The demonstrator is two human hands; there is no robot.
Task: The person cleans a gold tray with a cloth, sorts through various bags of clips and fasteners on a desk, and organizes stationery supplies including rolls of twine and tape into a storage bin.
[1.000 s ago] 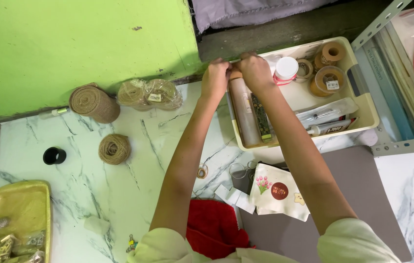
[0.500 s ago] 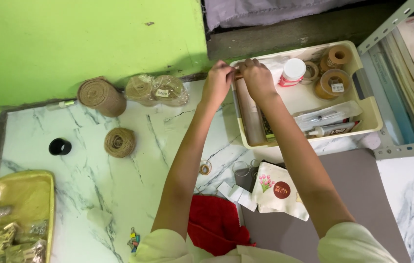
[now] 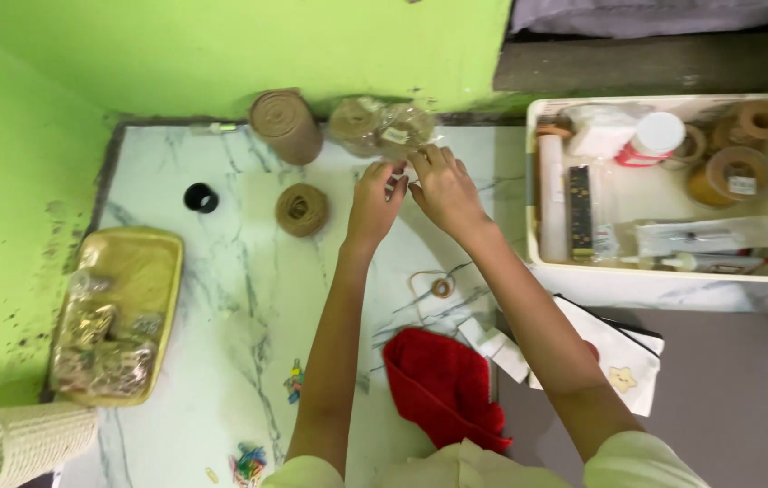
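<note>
a white marble-patterned table (image 3: 221, 298) is seen, with a cream plastic tray (image 3: 673, 280) of craft supplies at its right edge. near the far edge, a clear packet of jute twine rolls (image 3: 382, 125) is touched by the right hand (image 3: 443, 188); the left hand (image 3: 375, 201) is just beside it, fingers pinched together; what they grasp cannot be told.

Bare marble lies open across the middle of the tabletop (image 3: 221, 298). The far edge is crowded by a burlap roll (image 3: 285, 126) and wrapped twine spools (image 3: 381, 126); a gold tray (image 3: 117, 312) fills the left edge, a white bin (image 3: 664, 285) blocks the right, and a red cloth (image 3: 443, 384) sits at the near edge.
</note>
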